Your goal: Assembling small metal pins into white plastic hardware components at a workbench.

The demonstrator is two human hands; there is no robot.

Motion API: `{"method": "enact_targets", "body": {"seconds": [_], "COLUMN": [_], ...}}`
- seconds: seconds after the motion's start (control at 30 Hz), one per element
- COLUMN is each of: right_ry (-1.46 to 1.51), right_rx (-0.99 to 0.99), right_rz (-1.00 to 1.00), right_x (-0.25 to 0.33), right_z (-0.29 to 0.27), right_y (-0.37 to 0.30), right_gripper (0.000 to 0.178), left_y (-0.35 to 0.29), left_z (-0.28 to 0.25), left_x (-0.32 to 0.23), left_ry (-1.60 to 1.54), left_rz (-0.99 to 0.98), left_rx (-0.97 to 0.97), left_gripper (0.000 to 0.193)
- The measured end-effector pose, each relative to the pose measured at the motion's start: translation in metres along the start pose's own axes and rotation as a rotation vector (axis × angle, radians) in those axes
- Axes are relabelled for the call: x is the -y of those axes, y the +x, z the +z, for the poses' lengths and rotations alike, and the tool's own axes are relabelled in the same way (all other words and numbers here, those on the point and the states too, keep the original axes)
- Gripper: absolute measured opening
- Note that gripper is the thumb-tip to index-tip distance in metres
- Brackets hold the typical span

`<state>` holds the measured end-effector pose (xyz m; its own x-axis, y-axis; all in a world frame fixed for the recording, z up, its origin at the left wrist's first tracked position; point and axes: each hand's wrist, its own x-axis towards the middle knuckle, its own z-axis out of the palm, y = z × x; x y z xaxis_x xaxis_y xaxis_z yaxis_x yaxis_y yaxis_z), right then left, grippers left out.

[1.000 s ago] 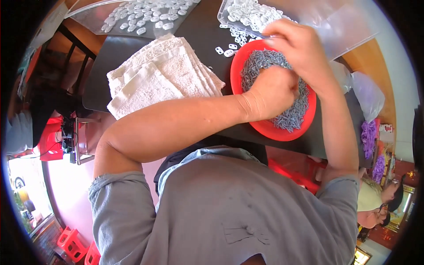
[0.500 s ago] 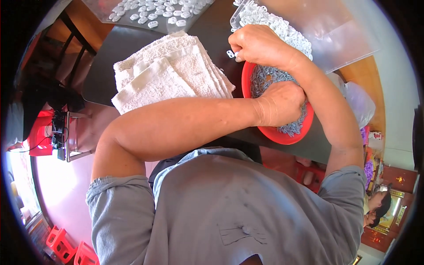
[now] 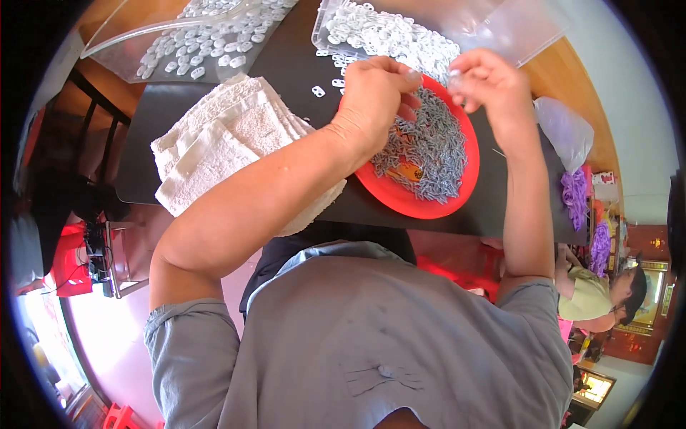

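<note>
Although the red bowl [image 3: 416,208] is in plain view, what the hands hold is unconfirmed

As the head view shows, with clock positions read from the bowl's middle, the bowl rests on a dark tabletop [image 3: 486,216]. It contains a mass of slim grey pieces [image 3: 443,161], and an orange patch [image 3: 406,172] shows among them toward seven o'clock.

The left hand [image 3: 373,99] is at eleven o'clock, in front of the bowl's rim as seen from above. Its fingers are loosely bent, thumb and fingertips pointing toward one o'clock; whether anything is held cannot be told. The right hand [image 3: 494,89] is raised between one and two o'clock, its fingers curled and its thumb drawn near the index finger. A pale spot shows at the fingertips, but blur prevents confirming it as a held item. The two hands are apart.

At twelve o'clock, clear plastic [image 3: 525,32] carries a heap of small white pieces [image 3: 396,37]. Loose two-holed pieces [image 3: 318,91] lie at ten o'clock. Farther out in that direction, a clear bag [image 3: 121,58] holds more white pieces. Folded white towels [image 3: 221,143] are stacked at nine o'clock, partly behind the left forearm. A translucent bag [image 3: 564,132] is at three o'clock, with a purple bundle [image 3: 574,191] just below it.
</note>
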<state>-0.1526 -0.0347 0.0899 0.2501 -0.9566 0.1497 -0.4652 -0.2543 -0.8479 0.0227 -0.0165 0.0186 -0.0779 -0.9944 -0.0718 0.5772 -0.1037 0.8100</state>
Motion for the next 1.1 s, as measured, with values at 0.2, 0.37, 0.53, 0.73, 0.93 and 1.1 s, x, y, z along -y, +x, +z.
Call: {"method": "enact_targets", "body": {"seconds": [0.2, 0.37, 0.53, 0.73, 0.93, 1.1], "right_ry": [-0.324, 0.058, 0.226, -0.075, 0.283, 0.387], "right_rx": [0.177, 0.157, 0.196, 0.065, -0.041, -0.028], "right_rz": [-0.336, -0.204, -0.2, -0.343, -0.012, 0.028], "right_x": [-0.003, -0.009, -0.011, -0.016, -0.011, -0.024], "right_z": [0.049, 0.063, 0.07, 0.073, 0.023, 0.021], "right_y": [-0.026, -0.025, -0.028, -0.034, -0.017, -0.017], "right_gripper": [0.01, 0.011, 0.014, 0.013, 0.021, 0.023], "left_y": [0.004, 0.0, 0.001, 0.003, -0.001, -0.005], "left_z": [-0.005, -0.002, -0.003, -0.003, 0.0, 0.005], "left_x": [-0.003, -0.005, -0.001, 0.002, -0.002, 0.001], "left_ry": [-0.129, -0.295, -0.304, -0.225, -0.025, 0.12], "left_rz": [-0.033, -0.109, -0.156, -0.088, 0.105, 0.122], "left_rx": [0.031, 0.023, -0.001, -0.019, 0.04, 0.076], "left_gripper": [0.013, 0.009, 0.014, 0.013, 0.015, 0.016]}}
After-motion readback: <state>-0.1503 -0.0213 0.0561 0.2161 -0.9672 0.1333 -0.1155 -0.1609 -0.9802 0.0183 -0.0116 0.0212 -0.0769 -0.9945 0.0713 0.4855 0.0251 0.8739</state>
